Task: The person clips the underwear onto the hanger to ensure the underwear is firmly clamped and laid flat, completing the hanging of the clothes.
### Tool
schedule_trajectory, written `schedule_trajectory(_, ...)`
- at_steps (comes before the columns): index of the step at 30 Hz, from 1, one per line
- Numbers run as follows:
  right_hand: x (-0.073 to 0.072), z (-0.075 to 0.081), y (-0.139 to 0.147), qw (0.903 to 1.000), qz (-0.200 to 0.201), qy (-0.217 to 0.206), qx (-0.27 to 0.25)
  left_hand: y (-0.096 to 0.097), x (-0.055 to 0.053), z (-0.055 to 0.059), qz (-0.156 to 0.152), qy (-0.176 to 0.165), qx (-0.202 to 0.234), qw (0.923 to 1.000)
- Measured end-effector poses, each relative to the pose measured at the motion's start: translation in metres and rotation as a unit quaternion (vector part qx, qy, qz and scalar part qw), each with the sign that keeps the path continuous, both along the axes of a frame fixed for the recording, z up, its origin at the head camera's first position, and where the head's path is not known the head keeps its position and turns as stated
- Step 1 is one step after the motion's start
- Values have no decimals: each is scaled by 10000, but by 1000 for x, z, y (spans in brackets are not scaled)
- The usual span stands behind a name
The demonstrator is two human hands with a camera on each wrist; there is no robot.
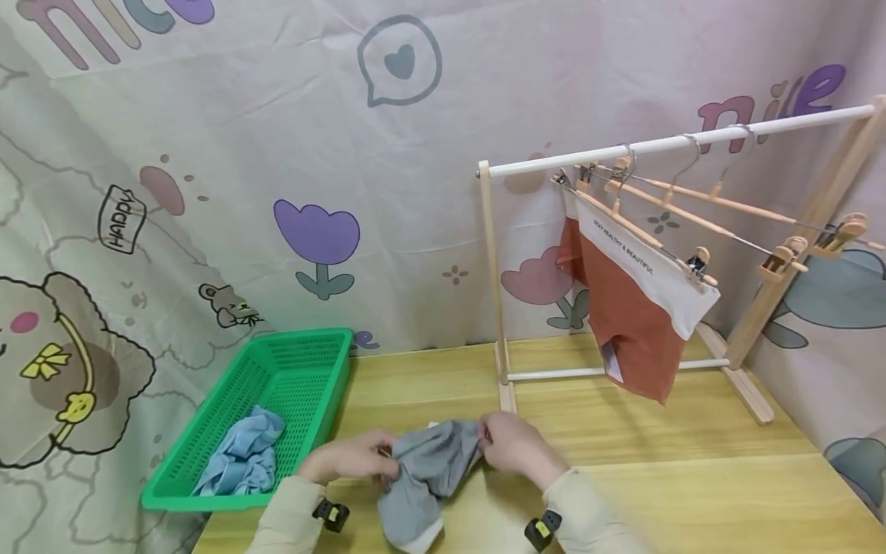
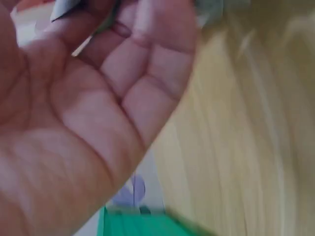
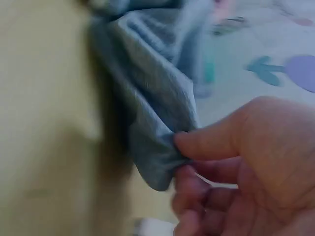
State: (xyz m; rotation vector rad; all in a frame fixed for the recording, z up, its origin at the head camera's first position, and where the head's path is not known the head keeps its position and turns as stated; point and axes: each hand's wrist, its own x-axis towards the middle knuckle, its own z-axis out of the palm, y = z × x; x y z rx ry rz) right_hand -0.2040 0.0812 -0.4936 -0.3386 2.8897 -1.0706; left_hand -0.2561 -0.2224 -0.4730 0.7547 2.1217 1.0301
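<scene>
"What's on the table (image 1: 692, 492)?"

"A rack (image 1: 657, 145) to the right and a green basket (image 1: 208, 503) left, probably so both are within reach."

"And the grey garment (image 1: 443, 454)?"

"Between them, at the near side; left hand (image 1: 356, 458) and right hand (image 1: 514, 444) pinch opposite edges, fingers curled, apparently to spread it."

"Anything unclear?"

"Its shape, lost in folds, and the left grip, mostly cut off in its wrist view."

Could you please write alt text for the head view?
A left hand and right hand hold a grey garment over a wooden table. On the left, a green basket contains blue cloth; on the right, a red-and-white garment hangs clipped to a hanger on a rack.
</scene>
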Motion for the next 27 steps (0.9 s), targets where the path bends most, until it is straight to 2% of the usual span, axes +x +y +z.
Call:
schedule_trajectory(2,-5,8,5,9990,-261,179,-329,-6,-3,2,547,619,-115,9965)
schedule_trajectory(3,-8,10,6,9976,-401,365,-437,-8,-4,3,899,1044,-215,9902)
schedule_trajectory(5,-13,9,9,9943,-601,692,-541,-8,-3,2,1535,1840,-402,9700)
schedule_trajectory(6,-14,7,10,9932,-626,816,-547,-7,-2,1,1741,2175,-495,9591)
schedule_trajectory(7,-15,4,10,9932,-552,850,-573,-5,-1,0,1819,2398,-551,9520)
schedule_trajectory(9,-13,-3,11,9951,-257,815,-499,1,5,-1,1659,2636,-562,9486)
schedule_trajectory(13,-8,-15,9,9944,477,940,61,14,23,-6,692,2855,-719,9532)
schedule_trajectory(16,-6,-20,5,9921,623,989,458,22,37,-14,255,2996,-1242,9456)
schedule_trajectory(20,-4,-26,-1,9894,555,1087,784,29,50,-25,128,3221,-1882,9277)
schedule_trajectory(23,-5,-32,-2,9835,506,1448,955,30,52,-31,172,3335,-1866,9239)
schedule_trajectory(24,-5,-33,-2,9820,500,1547,963,29,51,-31,196,3351,-1794,9247)
schedule_trajectory(27,-6,-36,-1,9809,497,1624,948,23,46,-29,266,3126,-1373,9395)
